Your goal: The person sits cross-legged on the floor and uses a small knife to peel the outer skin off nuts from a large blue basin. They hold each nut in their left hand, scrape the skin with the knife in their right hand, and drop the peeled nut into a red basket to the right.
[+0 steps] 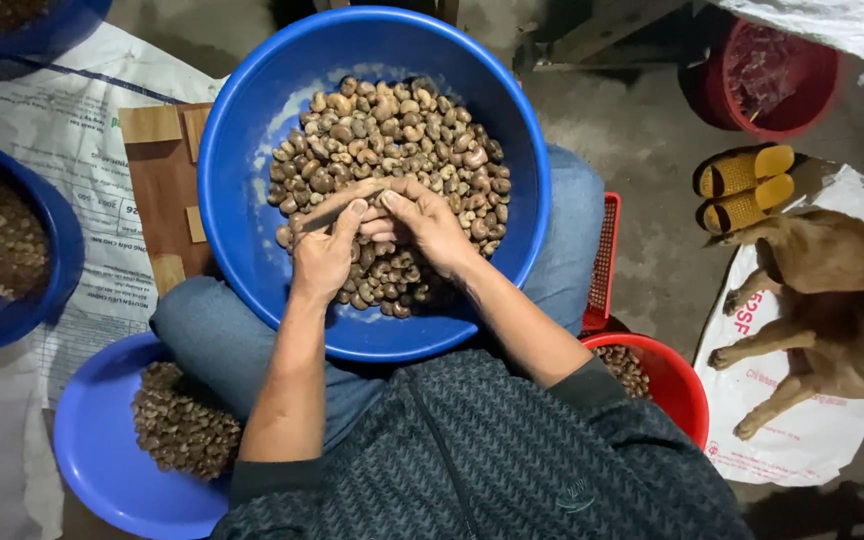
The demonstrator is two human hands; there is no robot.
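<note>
Over the middle of the large round blue plastic basin (242, 215) of brown cashew nuts (392, 135), your left hand (324, 255) and right hand (427, 220) pinch one nut together; probably light, hard, smooth, best gripped across its flanks.

A grey concrete floor (642, 150) is carrying everything. White printed sacks (62, 130) are lying on it at the left, with blue basins (92, 440) sitting on them. At the right a red bucket (782, 75), yellow sandals (742, 185) and a brown dog (832, 300) on another sack are resting.
</note>
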